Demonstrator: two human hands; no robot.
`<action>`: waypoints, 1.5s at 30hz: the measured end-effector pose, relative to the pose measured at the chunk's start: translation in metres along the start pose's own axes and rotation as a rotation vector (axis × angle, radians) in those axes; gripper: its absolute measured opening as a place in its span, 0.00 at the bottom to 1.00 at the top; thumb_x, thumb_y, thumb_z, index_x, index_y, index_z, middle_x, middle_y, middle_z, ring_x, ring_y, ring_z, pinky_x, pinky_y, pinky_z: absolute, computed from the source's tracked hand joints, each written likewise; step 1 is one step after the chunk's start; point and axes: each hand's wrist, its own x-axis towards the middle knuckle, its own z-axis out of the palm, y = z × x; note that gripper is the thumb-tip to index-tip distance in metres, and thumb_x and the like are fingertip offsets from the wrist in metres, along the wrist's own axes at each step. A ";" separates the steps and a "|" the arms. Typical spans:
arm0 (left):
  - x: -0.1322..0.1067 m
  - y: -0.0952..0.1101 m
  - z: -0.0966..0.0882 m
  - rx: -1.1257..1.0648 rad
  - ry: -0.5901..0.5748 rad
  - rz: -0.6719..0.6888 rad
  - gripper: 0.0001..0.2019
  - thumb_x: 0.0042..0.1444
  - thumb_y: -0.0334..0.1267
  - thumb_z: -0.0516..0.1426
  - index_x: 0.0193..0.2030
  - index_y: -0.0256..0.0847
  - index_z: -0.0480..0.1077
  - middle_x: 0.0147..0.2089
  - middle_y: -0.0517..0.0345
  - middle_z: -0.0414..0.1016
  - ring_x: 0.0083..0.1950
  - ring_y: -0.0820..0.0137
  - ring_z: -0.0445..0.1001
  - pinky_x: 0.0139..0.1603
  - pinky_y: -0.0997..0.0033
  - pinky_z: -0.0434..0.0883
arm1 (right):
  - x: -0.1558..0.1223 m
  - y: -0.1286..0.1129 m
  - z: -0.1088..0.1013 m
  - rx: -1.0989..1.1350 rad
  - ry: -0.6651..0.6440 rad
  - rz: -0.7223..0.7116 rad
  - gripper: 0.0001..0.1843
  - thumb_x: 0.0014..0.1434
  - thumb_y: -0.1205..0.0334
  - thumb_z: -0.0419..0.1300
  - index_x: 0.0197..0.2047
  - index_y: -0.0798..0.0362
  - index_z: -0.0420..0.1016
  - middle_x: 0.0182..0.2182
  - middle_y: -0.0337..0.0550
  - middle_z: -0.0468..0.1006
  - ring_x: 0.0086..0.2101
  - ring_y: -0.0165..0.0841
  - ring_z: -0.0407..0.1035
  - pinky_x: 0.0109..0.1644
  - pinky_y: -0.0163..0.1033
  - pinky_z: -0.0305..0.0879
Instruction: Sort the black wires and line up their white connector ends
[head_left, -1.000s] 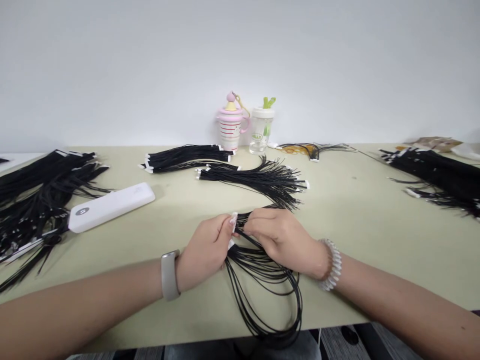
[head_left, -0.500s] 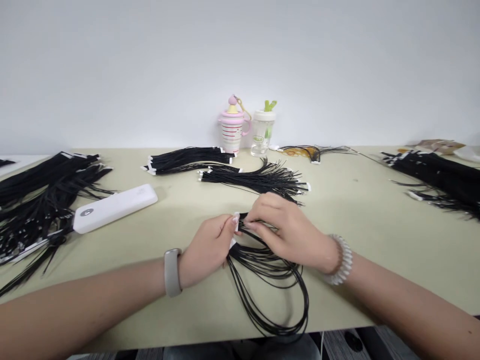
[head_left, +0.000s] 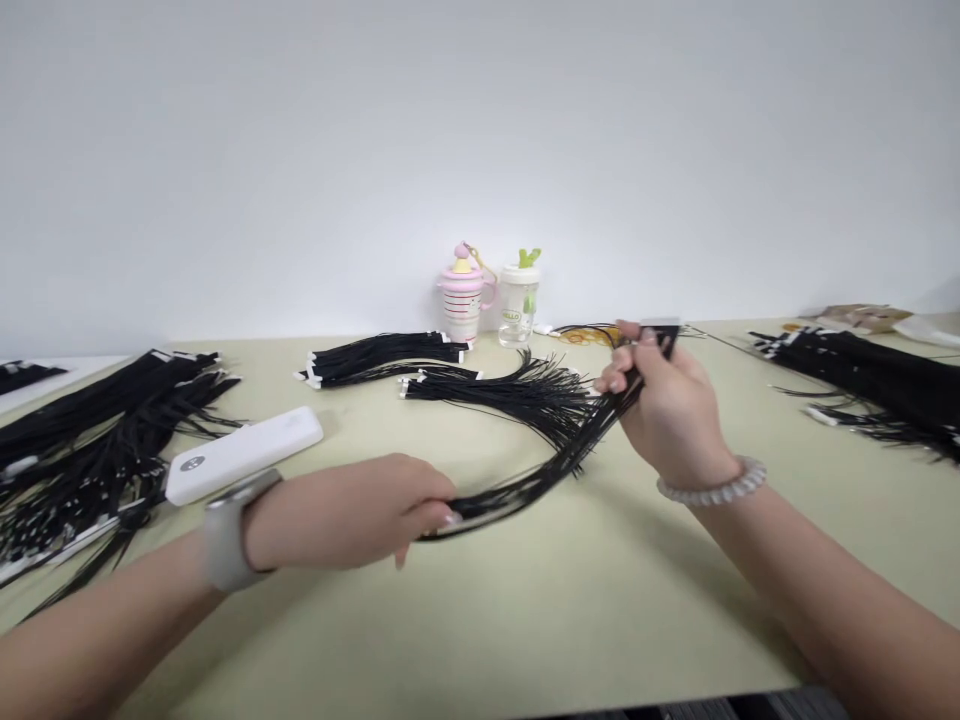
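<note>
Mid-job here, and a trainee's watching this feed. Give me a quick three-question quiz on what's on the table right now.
1. True or false: the left hand and the right hand both hold the same bundle of black wires.
2. Which wrist wears the grey watch band? A) left B) right
3. What stands just right of the pink striped cup?

Key: 1. True. 2. A. 3. A clear bottle with a green top.
</note>
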 end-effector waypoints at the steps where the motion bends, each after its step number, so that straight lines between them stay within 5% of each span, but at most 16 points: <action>1: -0.005 0.001 -0.009 0.061 0.065 -0.003 0.15 0.56 0.44 0.48 0.25 0.42 0.69 0.24 0.60 0.72 0.22 0.72 0.70 0.28 0.75 0.63 | 0.005 0.000 -0.002 0.113 0.056 0.020 0.08 0.60 0.56 0.50 0.40 0.50 0.63 0.22 0.33 0.60 0.20 0.24 0.60 0.32 0.37 0.69; 3: -0.012 0.000 -0.030 0.179 0.191 -0.027 0.16 0.57 0.46 0.46 0.28 0.43 0.70 0.25 0.60 0.72 0.24 0.71 0.70 0.28 0.75 0.63 | 0.012 -0.001 -0.002 0.230 0.057 0.058 0.06 0.60 0.57 0.50 0.37 0.49 0.62 0.24 0.35 0.63 0.24 0.25 0.63 0.39 0.39 0.70; 6: -0.011 -0.009 -0.067 0.354 0.426 -0.120 0.18 0.58 0.47 0.44 0.29 0.43 0.71 0.24 0.59 0.72 0.25 0.69 0.69 0.27 0.74 0.63 | 0.013 0.001 0.002 0.211 -0.114 0.139 0.06 0.59 0.58 0.51 0.40 0.49 0.62 0.37 0.41 0.70 0.40 0.30 0.68 0.52 0.43 0.65; 9: 0.005 -0.031 -0.107 0.463 0.783 -0.264 0.20 0.59 0.46 0.41 0.32 0.41 0.70 0.28 0.58 0.73 0.30 0.66 0.70 0.32 0.71 0.65 | 0.010 0.007 0.004 0.055 -0.199 0.256 0.20 0.56 0.57 0.55 0.52 0.48 0.57 0.53 0.46 0.64 0.52 0.34 0.62 0.57 0.44 0.60; 11: 0.021 -0.056 -0.127 0.479 0.845 -0.317 0.21 0.59 0.44 0.38 0.36 0.39 0.69 0.33 0.55 0.74 0.35 0.65 0.71 0.36 0.70 0.66 | 0.008 0.014 0.001 -0.106 -0.216 0.301 0.30 0.56 0.56 0.55 0.59 0.48 0.48 0.57 0.50 0.59 0.55 0.36 0.59 0.57 0.44 0.60; 14: 0.045 -0.102 -0.140 0.470 0.789 -0.371 0.20 0.58 0.42 0.39 0.44 0.35 0.67 0.42 0.49 0.75 0.42 0.64 0.72 0.43 0.69 0.66 | 0.007 0.022 -0.005 -0.374 -0.271 0.277 0.35 0.57 0.53 0.52 0.63 0.53 0.43 0.58 0.56 0.58 0.55 0.37 0.60 0.54 0.43 0.64; 18: 0.062 -0.151 -0.129 0.482 0.719 -0.518 0.30 0.52 0.47 0.46 0.55 0.23 0.58 0.54 0.33 0.67 0.53 0.53 0.68 0.48 0.61 0.65 | 0.009 0.026 -0.011 -0.546 -0.322 0.213 0.31 0.57 0.52 0.51 0.61 0.55 0.50 0.55 0.58 0.62 0.51 0.39 0.65 0.49 0.44 0.67; 21: 0.068 -0.160 -0.116 0.499 0.658 -0.546 0.30 0.52 0.47 0.45 0.58 0.27 0.56 0.57 0.35 0.65 0.53 0.53 0.68 0.48 0.59 0.65 | 0.009 0.027 -0.011 -0.677 -0.390 0.134 0.27 0.59 0.52 0.49 0.58 0.56 0.56 0.54 0.57 0.64 0.49 0.38 0.66 0.48 0.44 0.67; 25: 0.083 -0.140 -0.104 0.530 0.532 -0.471 0.22 0.52 0.42 0.45 0.52 0.41 0.64 0.51 0.48 0.73 0.50 0.54 0.70 0.48 0.57 0.64 | 0.004 0.037 -0.010 -0.908 -0.569 -0.027 0.23 0.57 0.54 0.52 0.54 0.55 0.64 0.52 0.54 0.67 0.50 0.40 0.64 0.53 0.48 0.61; 31: 0.117 -0.107 -0.067 0.522 0.369 -0.224 0.24 0.52 0.44 0.47 0.56 0.40 0.62 0.55 0.51 0.69 0.53 0.61 0.69 0.51 0.68 0.65 | -0.004 0.062 -0.017 -1.250 -0.788 -0.169 0.33 0.54 0.50 0.55 0.59 0.59 0.59 0.60 0.60 0.52 0.60 0.50 0.46 0.61 0.55 0.46; 37: 0.127 -0.107 -0.032 0.560 0.262 -0.120 0.26 0.54 0.45 0.49 0.58 0.35 0.60 0.59 0.44 0.64 0.57 0.57 0.64 0.57 0.61 0.60 | 0.012 0.068 -0.028 -1.427 -0.812 -0.178 0.40 0.55 0.42 0.49 0.64 0.57 0.50 0.63 0.59 0.43 0.61 0.50 0.40 0.62 0.54 0.43; 45: 0.104 -0.089 -0.029 0.558 0.046 0.018 0.23 0.54 0.40 0.50 0.58 0.43 0.62 0.54 0.52 0.70 0.52 0.62 0.69 0.51 0.67 0.64 | 0.021 0.063 -0.037 -1.537 -0.801 -0.189 0.39 0.54 0.43 0.51 0.63 0.54 0.51 0.63 0.59 0.44 0.61 0.52 0.39 0.62 0.58 0.38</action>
